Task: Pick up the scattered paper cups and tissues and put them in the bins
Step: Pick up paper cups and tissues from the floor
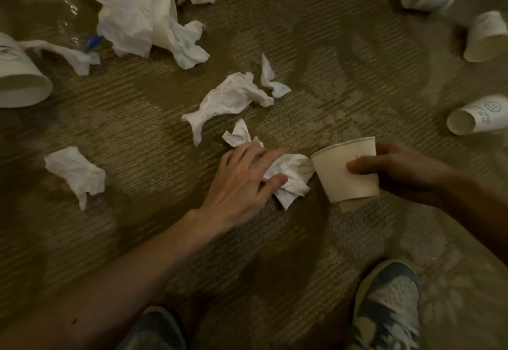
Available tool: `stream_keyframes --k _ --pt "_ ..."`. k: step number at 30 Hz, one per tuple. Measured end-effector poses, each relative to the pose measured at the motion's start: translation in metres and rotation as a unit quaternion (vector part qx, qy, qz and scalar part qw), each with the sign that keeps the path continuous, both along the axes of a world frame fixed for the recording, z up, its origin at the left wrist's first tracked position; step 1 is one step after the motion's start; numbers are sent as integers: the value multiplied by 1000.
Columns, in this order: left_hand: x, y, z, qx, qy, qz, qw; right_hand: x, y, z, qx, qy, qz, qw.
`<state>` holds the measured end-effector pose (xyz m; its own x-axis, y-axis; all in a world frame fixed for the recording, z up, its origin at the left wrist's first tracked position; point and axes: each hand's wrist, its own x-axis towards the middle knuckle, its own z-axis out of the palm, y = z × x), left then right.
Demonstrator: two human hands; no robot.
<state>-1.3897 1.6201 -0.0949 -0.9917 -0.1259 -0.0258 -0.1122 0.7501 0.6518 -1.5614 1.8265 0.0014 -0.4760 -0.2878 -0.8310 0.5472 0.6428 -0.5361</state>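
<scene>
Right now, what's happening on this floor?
A person is clearing litter off a carpet. The left hand grips a crumpled tissue lying on the floor, and the right hand holds a paper cup by its wall just beside it. More tissues and tipped-over cups are scattered around. No bin is in view.

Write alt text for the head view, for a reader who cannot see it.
A person's left hand grips a crumpled tissue on brown carpet while the right hand holds a paper cup beside it. More tissues and tipped cups lie scattered around; two shoes show below.
</scene>
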Motion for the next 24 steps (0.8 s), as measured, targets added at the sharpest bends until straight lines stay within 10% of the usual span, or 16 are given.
stream_keyframes --k 14,24 --pt "8 25 5 -172 43 -65 982 -19 -35 -43 -65 69 45 994" --pt "-25 -33 52 -89 53 218 971 -1 -52 -51 -143 257 70 953"
